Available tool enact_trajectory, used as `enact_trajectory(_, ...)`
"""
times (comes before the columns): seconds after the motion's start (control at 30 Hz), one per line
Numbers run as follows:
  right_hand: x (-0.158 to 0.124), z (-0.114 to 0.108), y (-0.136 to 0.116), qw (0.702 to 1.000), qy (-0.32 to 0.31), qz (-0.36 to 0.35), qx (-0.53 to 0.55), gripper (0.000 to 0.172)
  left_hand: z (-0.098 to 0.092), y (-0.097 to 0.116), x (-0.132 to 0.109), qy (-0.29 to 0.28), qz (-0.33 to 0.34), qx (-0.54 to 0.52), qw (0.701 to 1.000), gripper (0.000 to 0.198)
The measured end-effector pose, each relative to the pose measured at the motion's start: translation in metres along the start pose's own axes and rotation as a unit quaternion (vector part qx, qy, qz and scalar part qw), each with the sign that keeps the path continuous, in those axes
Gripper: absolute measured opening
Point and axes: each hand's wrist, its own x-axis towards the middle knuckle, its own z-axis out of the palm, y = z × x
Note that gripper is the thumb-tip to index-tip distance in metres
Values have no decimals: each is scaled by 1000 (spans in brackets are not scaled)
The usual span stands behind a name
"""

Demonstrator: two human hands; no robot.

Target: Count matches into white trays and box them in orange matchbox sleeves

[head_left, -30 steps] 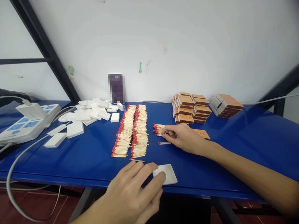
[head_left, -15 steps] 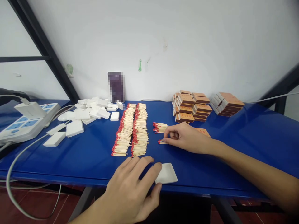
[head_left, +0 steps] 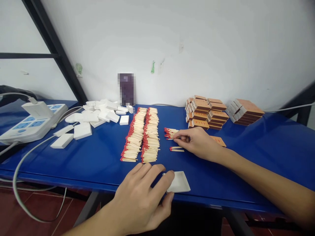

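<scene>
My left hand [head_left: 144, 193] rests at the table's front edge, thumb and fingers closed on the left side of a white matchbox tray [head_left: 180, 182]. My right hand [head_left: 197, 141] reaches across the blue table [head_left: 93, 157] and pinches a match at a small bunch of red-tipped matches [head_left: 169, 132]. Two loose matches [head_left: 176, 149] lie just in front of that hand. An orange matchbox sleeve [head_left: 219, 141] lies flat, partly hidden behind the right wrist. Two long rows of matches [head_left: 144, 133] run down the middle of the table.
A heap of white inner trays [head_left: 98, 114] lies at the back left, beside a white power strip [head_left: 31, 122] with grey cables. Stacked orange matchboxes [head_left: 205, 112] and a leaning row [head_left: 243, 110] sit at the back right. A blurred dark object [head_left: 126, 88] stands against the wall.
My right hand put a second match down beside the single loose one, then went back up to the small bunch. The left hand stayed on the white tray.
</scene>
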Motion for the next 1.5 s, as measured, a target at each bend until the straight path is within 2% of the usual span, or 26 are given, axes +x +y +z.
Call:
enact_trajectory(0.43, -1, 0, -2, 1000, 4, -8, -18, 26, 0, -1, -1, -6, 10, -4, 1000, 27)
enact_trajectory(0.7, -1, -2, 0, 998, 32, -2, -49, 20, 2, -2, -1, -14, 10, -3, 1000, 26)
enact_trajectory(1.5, -3, 1, 2, 999, 29, -17, -15, 18, 3, -2, -2, -15, 12, -1, 1000, 25)
